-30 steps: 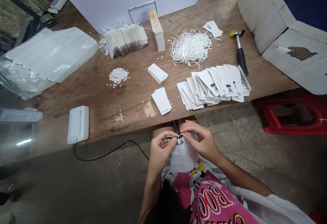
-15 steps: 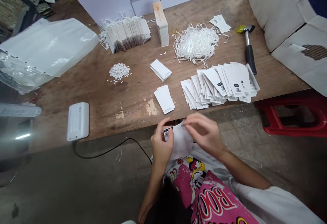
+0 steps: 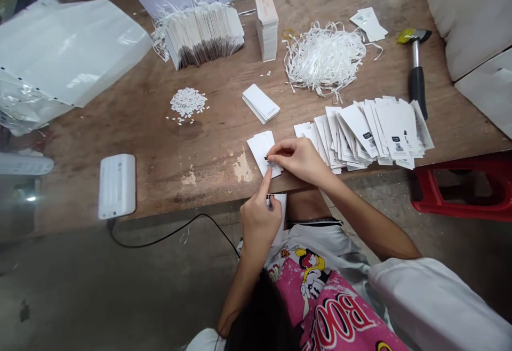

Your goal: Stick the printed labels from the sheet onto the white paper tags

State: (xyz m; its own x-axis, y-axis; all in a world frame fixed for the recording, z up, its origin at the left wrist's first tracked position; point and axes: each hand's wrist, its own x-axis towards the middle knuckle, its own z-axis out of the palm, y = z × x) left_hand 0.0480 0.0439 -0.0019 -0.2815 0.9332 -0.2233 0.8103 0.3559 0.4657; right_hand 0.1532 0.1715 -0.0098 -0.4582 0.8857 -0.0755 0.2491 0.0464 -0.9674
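Note:
My right hand [image 3: 302, 160] pinches a small black-and-white sticker [image 3: 271, 163] against the lower part of the top white card [image 3: 260, 145] in a short stack near the table's front edge. My left hand [image 3: 259, 222] is just below, its index finger stretched to that card's lower edge. Between its thumb and curled fingers it grips a white sticker sheet [image 3: 280, 215], which hangs in front of the table edge. To the right spreads a pile of cards [image 3: 360, 132], several bearing the same kind of black-and-white mark. Another small stack of blank-looking cards [image 3: 261, 103] lies behind.
On the wooden table [image 3: 160, 175] lie white strings [image 3: 326, 57], small white pellets [image 3: 188, 103], bundled strung tags [image 3: 204, 33], a tall card stack [image 3: 266, 20] and a hammer [image 3: 416, 73]. A white power bank [image 3: 117, 185] with a cable sits front left; a red stool [image 3: 424, 191] stands right.
My right hand has moved from the sticker sheet up and left to the card stack, with a sticker in its fingertips. My left hand has kept the sheet and stretched its index finger forward.

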